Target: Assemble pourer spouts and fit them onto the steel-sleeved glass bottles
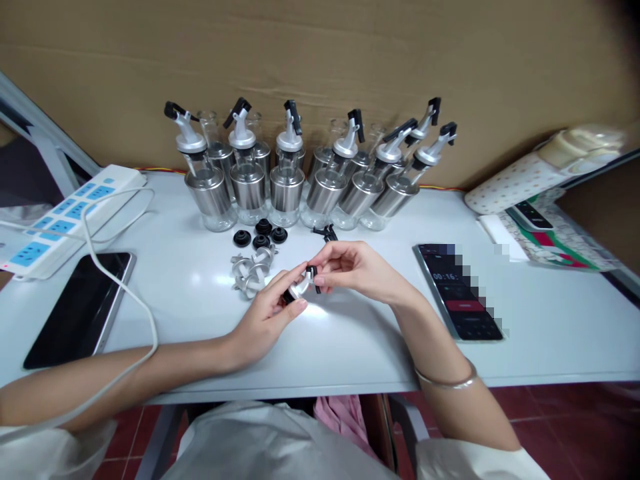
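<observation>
My left hand [263,323] is closed around a silver pourer spout [299,289] with a black stopper end, just above the table. My right hand [357,268] pinches the black lever cap [317,285] at the spout's tip. Behind the hands lie several black rubber stoppers [242,238], a heap of loose silver spout bodies [249,272] and a few black lever caps [327,232]. Farther back stand glass bottles with steel sleeves [286,189]; the front ones carry silver spouts with black levers, while several behind show bare glass necks.
On the left are a white power strip [75,217], a dark tablet or phone [77,310] and a white cable [120,280] crossing over my left forearm. A phone with a timer [460,293] lies on the right. Beyond it a dotted cream flask [520,179] leans near a patterned pouch [563,247].
</observation>
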